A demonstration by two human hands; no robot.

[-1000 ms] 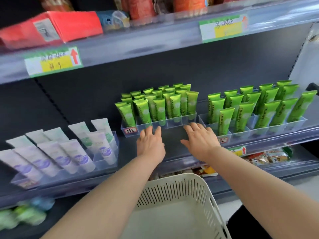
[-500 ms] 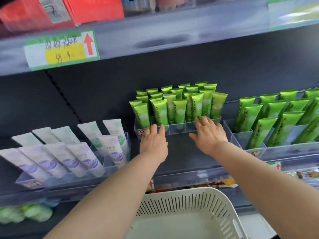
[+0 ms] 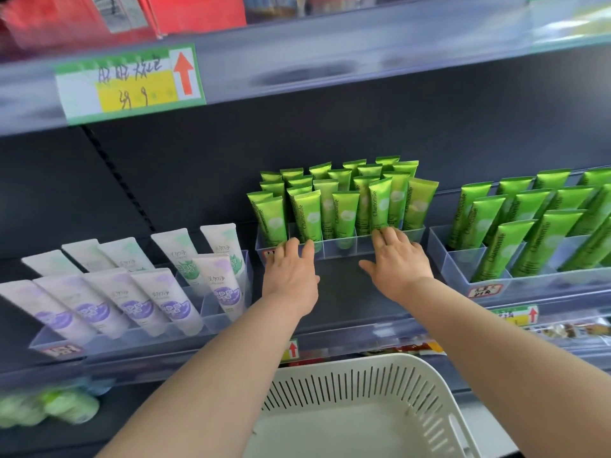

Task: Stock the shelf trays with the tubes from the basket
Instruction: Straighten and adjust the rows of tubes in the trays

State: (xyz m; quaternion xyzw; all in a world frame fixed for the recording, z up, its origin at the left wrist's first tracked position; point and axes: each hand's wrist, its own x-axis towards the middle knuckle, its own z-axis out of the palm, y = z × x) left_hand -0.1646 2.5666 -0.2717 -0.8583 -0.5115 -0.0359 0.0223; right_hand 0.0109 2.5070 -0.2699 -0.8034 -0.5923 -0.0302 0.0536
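A clear plastic tray stands on the middle shelf, packed with several upright green tubes. My left hand touches the tray's front wall near its left end with straight fingers. My right hand lies flat against the front wall near the right end, fingertips at the base of the green tubes. Neither hand holds a tube. The white slotted basket sits below my arms, and the part of its inside that shows has no tubes in it.
A second clear tray of green tubes stands to the right. At the left, a tray of white and purple tubes leans forward. A price tag hangs on the upper shelf edge, with red boxes above.
Both hands have reached forward from the shelf surface to the front of the green-tube tray. The view has moved closer and shifted left.
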